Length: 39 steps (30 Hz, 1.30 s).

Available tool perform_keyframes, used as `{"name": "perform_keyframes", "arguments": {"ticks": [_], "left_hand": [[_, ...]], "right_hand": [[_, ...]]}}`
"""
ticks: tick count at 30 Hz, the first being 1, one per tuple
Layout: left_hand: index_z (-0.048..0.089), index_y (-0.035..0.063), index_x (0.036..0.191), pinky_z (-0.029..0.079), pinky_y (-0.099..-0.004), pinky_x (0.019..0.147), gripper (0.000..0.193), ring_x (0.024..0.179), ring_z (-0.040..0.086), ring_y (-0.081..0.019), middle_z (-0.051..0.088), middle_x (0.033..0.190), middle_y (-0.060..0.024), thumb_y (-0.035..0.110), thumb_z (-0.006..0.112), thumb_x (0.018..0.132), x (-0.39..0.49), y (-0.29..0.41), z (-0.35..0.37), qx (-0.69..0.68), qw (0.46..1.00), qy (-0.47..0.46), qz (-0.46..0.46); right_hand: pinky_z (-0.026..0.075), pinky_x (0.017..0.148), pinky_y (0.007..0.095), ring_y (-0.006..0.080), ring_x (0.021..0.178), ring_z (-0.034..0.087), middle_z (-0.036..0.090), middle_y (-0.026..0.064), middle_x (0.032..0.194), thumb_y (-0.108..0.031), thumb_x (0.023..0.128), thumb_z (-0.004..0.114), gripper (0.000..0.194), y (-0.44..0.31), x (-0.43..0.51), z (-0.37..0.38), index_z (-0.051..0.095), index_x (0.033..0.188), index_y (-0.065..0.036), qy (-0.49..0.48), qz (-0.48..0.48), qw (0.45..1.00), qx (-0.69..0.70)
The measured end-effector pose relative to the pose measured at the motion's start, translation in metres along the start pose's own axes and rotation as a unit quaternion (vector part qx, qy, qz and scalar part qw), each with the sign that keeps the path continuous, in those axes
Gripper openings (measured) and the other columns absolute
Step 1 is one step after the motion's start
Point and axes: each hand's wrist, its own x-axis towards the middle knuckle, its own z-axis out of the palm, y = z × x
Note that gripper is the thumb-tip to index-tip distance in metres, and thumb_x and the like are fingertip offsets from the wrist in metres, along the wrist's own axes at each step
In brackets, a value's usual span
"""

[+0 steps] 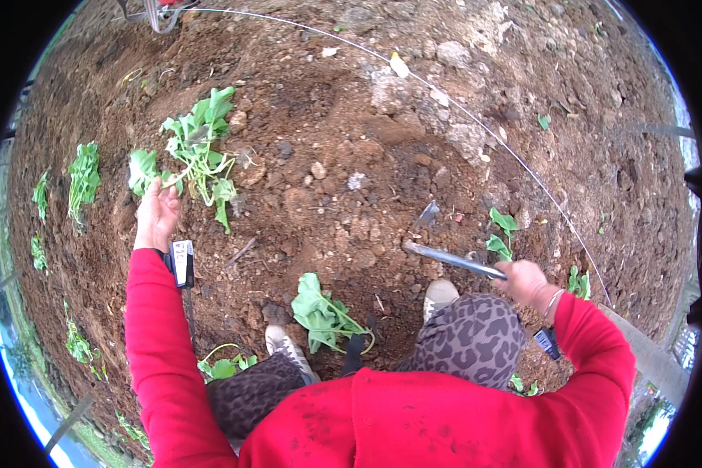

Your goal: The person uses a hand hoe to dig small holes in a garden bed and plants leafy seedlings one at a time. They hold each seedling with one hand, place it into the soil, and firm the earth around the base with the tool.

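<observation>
My left hand (158, 213) pinches a leafy green seedling (143, 168) by its stem, just left of a bunch of similar seedlings (199, 143) lying on the soil. Stems of the two overlap, so I cannot tell whether the held one is fully apart from the bunch. In my right hand (525, 282) is the end of a metal hand tool (456, 261), which slants left with its tip at the brown soil (351, 175). Part of the tool is hidden by the fist. Between my shoes lies a large-leaved seedling (319, 313), drooping flat.
A white string (506, 146) curves over the ground from upper left to the right side. Beside my right hand stands a small plant (501, 234). More seedlings (83, 178) lie on the left. Stones (318, 170) and clods dot the soil. Grey straps (155, 14) show at the top.
</observation>
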Motion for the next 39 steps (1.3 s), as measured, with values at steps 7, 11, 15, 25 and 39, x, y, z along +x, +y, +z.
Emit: {"name": "perform_keyframes", "arguments": {"ticks": [7, 11, 15, 25, 39], "left_hand": [[0.053, 0.0076, 0.097, 0.038, -0.0207, 0.044, 0.020, 0.058, 0.053, -0.0111, 0.060, 0.078, -0.0038, 0.025, 0.043, 0.101, -0.015, -0.073, 0.037, -0.086, 0.996, -0.022, -0.002], [0.056, 0.0042, 0.091, 0.033, -0.0212, 0.044, 0.020, 0.051, 0.040, -0.0059, 0.047, 0.064, 0.0019, 0.021, 0.046, 0.097, -0.043, -0.050, 0.033, -0.285, 0.955, -0.048, 0.068], [0.059, 0.0025, 0.094, 0.029, -0.0204, 0.042, 0.027, 0.049, 0.036, -0.0040, 0.047, 0.065, 0.0038, 0.027, 0.049, 0.097, -0.080, -0.082, 0.044, -0.174, 0.985, 0.016, -0.014], [0.059, 0.0021, 0.109, 0.051, -0.0236, 0.059, 0.019, 0.071, 0.061, -0.0104, 0.064, 0.086, -0.0032, 0.015, 0.059, 0.094, -0.152, -0.190, 0.093, -0.160, 0.971, -0.111, -0.142], [0.061, 0.0047, 0.099, 0.049, -0.0228, 0.054, 0.016, 0.062, 0.057, -0.0101, 0.058, 0.076, 0.0009, 0.014, 0.067, 0.089, -0.157, -0.256, 0.106, 0.105, 0.990, 0.019, -0.093]], "right_hand": [[0.053, 0.071, 0.0446, 0.0351, 0.075, 0.065, 0.065, 0.0157, 0.083, -0.030, 0.082, 0.064, 0.025, 0.014, 0.006, 0.075, 0.060, 0.094, -0.008, 0.168, 0.004, 0.978, 0.124], [0.051, 0.064, 0.0435, 0.0361, 0.070, 0.065, 0.064, 0.0186, 0.076, -0.030, 0.084, 0.064, 0.028, 0.025, 0.019, 0.055, 0.058, 0.091, -0.004, 0.192, 0.007, 0.943, 0.270], [0.046, 0.058, 0.0346, 0.0165, 0.060, 0.054, 0.057, 0.0112, 0.067, -0.030, 0.088, 0.064, 0.031, 0.007, 0.077, 0.029, 0.053, 0.088, -0.001, 0.235, -0.002, 0.870, 0.433], [0.039, 0.039, 0.0290, 0.0097, 0.043, 0.045, 0.048, -0.0006, 0.059, -0.024, 0.090, 0.063, 0.023, -0.014, 0.107, 0.070, 0.052, 0.084, -0.004, 0.024, 0.088, 0.780, 0.620], [0.037, 0.037, 0.0306, 0.0115, 0.041, 0.043, 0.045, -0.0010, 0.058, -0.024, 0.090, 0.063, 0.024, -0.045, 0.158, 0.059, 0.049, 0.085, -0.005, -0.018, 0.006, 0.742, 0.670]]}}
